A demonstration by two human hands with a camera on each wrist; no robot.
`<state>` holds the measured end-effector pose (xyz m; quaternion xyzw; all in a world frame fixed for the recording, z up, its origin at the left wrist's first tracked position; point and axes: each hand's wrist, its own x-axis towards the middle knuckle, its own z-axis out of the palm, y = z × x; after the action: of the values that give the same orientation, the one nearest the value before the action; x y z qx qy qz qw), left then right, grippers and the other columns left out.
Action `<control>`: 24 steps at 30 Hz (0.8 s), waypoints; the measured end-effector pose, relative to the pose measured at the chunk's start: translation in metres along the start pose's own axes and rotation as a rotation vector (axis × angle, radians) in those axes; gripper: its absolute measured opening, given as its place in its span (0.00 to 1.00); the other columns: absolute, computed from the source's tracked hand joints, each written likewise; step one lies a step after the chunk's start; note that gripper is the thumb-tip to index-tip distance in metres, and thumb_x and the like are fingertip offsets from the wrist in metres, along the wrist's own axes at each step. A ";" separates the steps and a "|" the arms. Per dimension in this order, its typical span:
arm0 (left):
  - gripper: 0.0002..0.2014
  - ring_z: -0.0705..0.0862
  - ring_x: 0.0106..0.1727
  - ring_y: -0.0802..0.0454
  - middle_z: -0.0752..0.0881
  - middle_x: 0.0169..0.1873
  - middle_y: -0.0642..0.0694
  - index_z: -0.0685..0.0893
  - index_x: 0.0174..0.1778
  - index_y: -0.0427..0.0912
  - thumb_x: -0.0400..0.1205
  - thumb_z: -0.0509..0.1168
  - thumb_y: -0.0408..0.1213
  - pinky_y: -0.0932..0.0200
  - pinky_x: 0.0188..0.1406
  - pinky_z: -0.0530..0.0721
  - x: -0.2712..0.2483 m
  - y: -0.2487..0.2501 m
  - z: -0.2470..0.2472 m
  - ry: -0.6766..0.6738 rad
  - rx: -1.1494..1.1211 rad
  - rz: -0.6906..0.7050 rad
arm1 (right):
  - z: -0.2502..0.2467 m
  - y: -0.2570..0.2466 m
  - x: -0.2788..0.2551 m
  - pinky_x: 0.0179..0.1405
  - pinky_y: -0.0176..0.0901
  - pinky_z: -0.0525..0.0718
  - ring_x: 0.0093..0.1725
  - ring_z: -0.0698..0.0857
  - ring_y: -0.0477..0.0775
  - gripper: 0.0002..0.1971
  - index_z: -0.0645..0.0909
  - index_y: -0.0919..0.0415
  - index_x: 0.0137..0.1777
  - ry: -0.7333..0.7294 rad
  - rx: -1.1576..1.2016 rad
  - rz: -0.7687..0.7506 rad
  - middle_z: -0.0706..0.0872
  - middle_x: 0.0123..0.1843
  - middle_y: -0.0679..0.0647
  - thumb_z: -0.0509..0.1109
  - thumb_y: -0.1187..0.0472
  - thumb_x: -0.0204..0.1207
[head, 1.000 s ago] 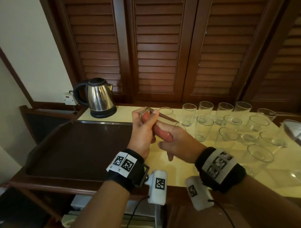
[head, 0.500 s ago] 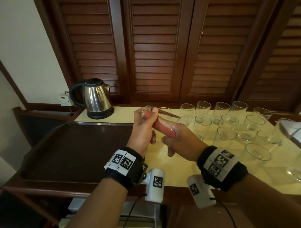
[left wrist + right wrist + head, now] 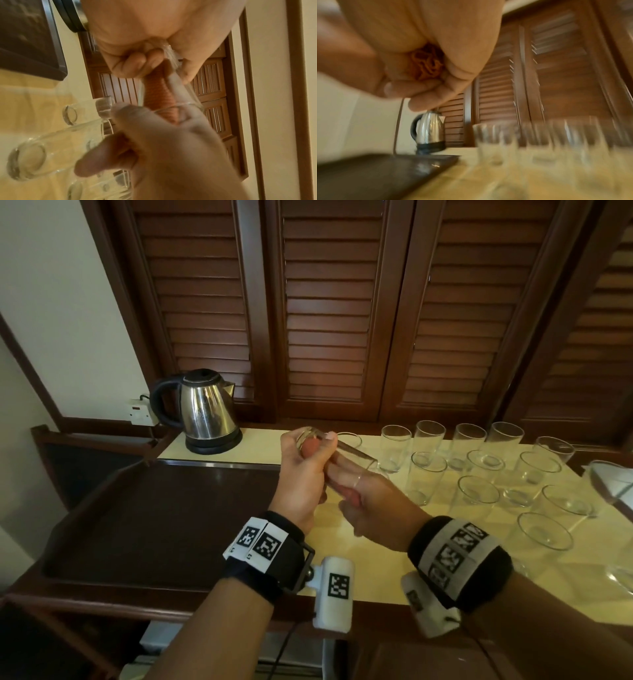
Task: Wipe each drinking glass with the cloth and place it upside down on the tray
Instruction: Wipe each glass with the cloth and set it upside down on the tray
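With the left hand (image 3: 301, 474) curled round the base of the tilted drinking glass (image 3: 346, 463) above the tray's (image 3: 154, 508) right edge, the right hand (image 3: 373, 505), gripping the orange cloth (image 3: 159, 93) stuffed inside, should twist it against the wall down to the bottom.

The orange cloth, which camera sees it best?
The left wrist view. There the orange cloth runs up the inside of the glass that the left hand holds. The right wrist view shows only a crumpled bit in the right hand. The head view shows just a small patch through the glass.
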<state>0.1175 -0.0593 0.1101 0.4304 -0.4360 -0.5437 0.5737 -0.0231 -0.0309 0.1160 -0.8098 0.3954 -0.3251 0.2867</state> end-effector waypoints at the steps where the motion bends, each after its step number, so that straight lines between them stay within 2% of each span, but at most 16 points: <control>1: 0.18 0.86 0.49 0.47 0.84 0.55 0.43 0.74 0.71 0.55 0.88 0.70 0.48 0.51 0.39 0.83 -0.002 -0.001 0.001 -0.007 -0.029 0.023 | -0.001 0.000 0.001 0.40 0.33 0.88 0.40 0.87 0.48 0.33 0.72 0.42 0.81 -0.024 0.173 0.042 0.85 0.69 0.47 0.64 0.75 0.82; 3: 0.19 0.88 0.50 0.46 0.84 0.54 0.43 0.74 0.70 0.53 0.86 0.72 0.48 0.46 0.45 0.87 -0.004 -0.002 0.001 -0.036 -0.075 0.048 | -0.005 0.002 0.000 0.27 0.41 0.87 0.27 0.83 0.54 0.34 0.75 0.38 0.78 -0.087 0.427 0.090 0.89 0.54 0.55 0.68 0.75 0.81; 4: 0.20 0.86 0.43 0.49 0.83 0.52 0.43 0.74 0.70 0.53 0.86 0.73 0.50 0.49 0.39 0.85 -0.003 -0.002 0.000 -0.040 -0.059 0.042 | -0.007 0.002 -0.001 0.28 0.43 0.88 0.28 0.84 0.55 0.35 0.74 0.37 0.79 -0.075 0.415 0.067 0.89 0.55 0.56 0.67 0.75 0.82; 6: 0.21 0.78 0.30 0.55 0.81 0.47 0.44 0.73 0.70 0.54 0.86 0.70 0.56 0.57 0.28 0.76 -0.001 0.001 -0.001 -0.013 0.015 -0.025 | -0.006 0.006 -0.001 0.45 0.49 0.92 0.48 0.90 0.51 0.34 0.68 0.38 0.84 0.032 0.025 -0.061 0.84 0.71 0.54 0.60 0.73 0.84; 8: 0.21 0.80 0.34 0.54 0.84 0.49 0.44 0.72 0.71 0.55 0.87 0.68 0.57 0.56 0.30 0.76 0.002 0.002 -0.002 0.002 0.016 -0.067 | 0.003 0.011 -0.003 0.62 0.47 0.88 0.72 0.83 0.50 0.32 0.63 0.43 0.87 0.050 -0.375 -0.192 0.68 0.87 0.49 0.53 0.66 0.84; 9: 0.19 0.84 0.40 0.52 0.86 0.52 0.44 0.73 0.71 0.55 0.87 0.69 0.54 0.53 0.35 0.79 0.002 0.002 -0.001 0.002 0.003 -0.060 | 0.006 0.012 -0.004 0.63 0.42 0.87 0.73 0.82 0.50 0.32 0.63 0.46 0.87 0.048 -0.388 -0.202 0.65 0.88 0.48 0.54 0.66 0.83; 11: 0.17 0.87 0.51 0.47 0.86 0.54 0.44 0.74 0.69 0.55 0.87 0.71 0.48 0.48 0.45 0.83 0.000 -0.001 0.001 0.006 -0.042 -0.020 | 0.007 0.005 -0.001 0.48 0.32 0.88 0.56 0.88 0.52 0.35 0.66 0.47 0.85 0.041 -0.084 -0.101 0.77 0.78 0.45 0.61 0.73 0.81; 12: 0.17 0.87 0.54 0.45 0.85 0.54 0.44 0.75 0.69 0.54 0.87 0.71 0.47 0.46 0.48 0.84 -0.001 -0.004 0.002 0.005 -0.067 -0.004 | 0.007 0.004 -0.001 0.37 0.33 0.88 0.41 0.88 0.55 0.36 0.69 0.44 0.83 0.011 0.102 -0.030 0.85 0.65 0.44 0.64 0.77 0.80; 14: 0.19 0.87 0.47 0.47 0.84 0.51 0.44 0.75 0.69 0.53 0.86 0.72 0.49 0.50 0.43 0.85 -0.002 -0.008 0.000 -0.008 -0.063 0.006 | 0.004 0.006 0.000 0.26 0.40 0.86 0.28 0.84 0.57 0.36 0.73 0.40 0.79 -0.046 0.327 0.064 0.87 0.45 0.44 0.65 0.79 0.79; 15: 0.19 0.84 0.38 0.51 0.82 0.47 0.45 0.74 0.69 0.54 0.86 0.72 0.51 0.55 0.34 0.82 -0.001 -0.007 -0.002 -0.018 -0.031 -0.006 | 0.003 0.006 -0.001 0.27 0.43 0.88 0.29 0.85 0.55 0.36 0.72 0.40 0.79 -0.039 0.329 0.072 0.87 0.46 0.42 0.64 0.79 0.80; 17: 0.19 0.75 0.26 0.57 0.80 0.41 0.46 0.73 0.69 0.54 0.87 0.70 0.54 0.61 0.23 0.72 0.005 -0.004 -0.005 -0.018 0.038 -0.081 | 0.004 0.006 -0.003 0.41 0.49 0.92 0.49 0.90 0.47 0.40 0.66 0.38 0.83 0.013 -0.021 -0.028 0.83 0.67 0.35 0.62 0.78 0.79; 19: 0.19 0.78 0.28 0.57 0.84 0.44 0.45 0.73 0.69 0.55 0.87 0.70 0.53 0.60 0.25 0.73 0.010 0.000 -0.006 -0.015 0.042 -0.119 | 0.012 0.014 -0.003 0.61 0.50 0.89 0.74 0.81 0.48 0.41 0.61 0.41 0.87 0.052 -0.366 -0.134 0.65 0.87 0.42 0.60 0.75 0.79; 20: 0.16 0.82 0.33 0.55 0.86 0.48 0.44 0.75 0.67 0.55 0.87 0.70 0.51 0.59 0.29 0.76 0.010 0.000 -0.005 -0.015 0.029 -0.103 | 0.012 0.014 -0.003 0.63 0.50 0.88 0.76 0.79 0.47 0.41 0.61 0.42 0.87 0.042 -0.361 -0.145 0.62 0.89 0.43 0.60 0.76 0.79; 21: 0.14 0.84 0.38 0.53 0.87 0.50 0.44 0.76 0.65 0.55 0.87 0.71 0.49 0.57 0.32 0.78 0.009 -0.001 -0.004 -0.017 0.016 -0.075 | 0.010 0.011 -0.002 0.58 0.50 0.90 0.70 0.83 0.45 0.41 0.62 0.39 0.86 0.028 -0.252 -0.118 0.66 0.86 0.43 0.61 0.77 0.79; 22: 0.13 0.85 0.41 0.51 0.87 0.50 0.44 0.77 0.64 0.55 0.87 0.71 0.49 0.55 0.35 0.78 0.008 -0.004 -0.003 -0.020 -0.001 -0.049 | 0.008 0.008 -0.001 0.46 0.49 0.92 0.54 0.89 0.45 0.42 0.65 0.35 0.83 0.017 -0.070 -0.068 0.77 0.78 0.41 0.63 0.79 0.79; 24: 0.16 0.86 0.42 0.49 0.88 0.51 0.42 0.77 0.64 0.56 0.85 0.73 0.51 0.52 0.37 0.81 0.005 -0.008 -0.002 -0.034 -0.046 -0.013 | 0.006 0.010 0.000 0.28 0.44 0.88 0.29 0.84 0.52 0.39 0.71 0.33 0.77 -0.043 0.268 0.047 0.89 0.51 0.43 0.66 0.79 0.79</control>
<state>0.1171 -0.0645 0.1018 0.4106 -0.4302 -0.5643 0.5726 -0.0236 -0.0349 0.1053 -0.7615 0.3612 -0.3505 0.4084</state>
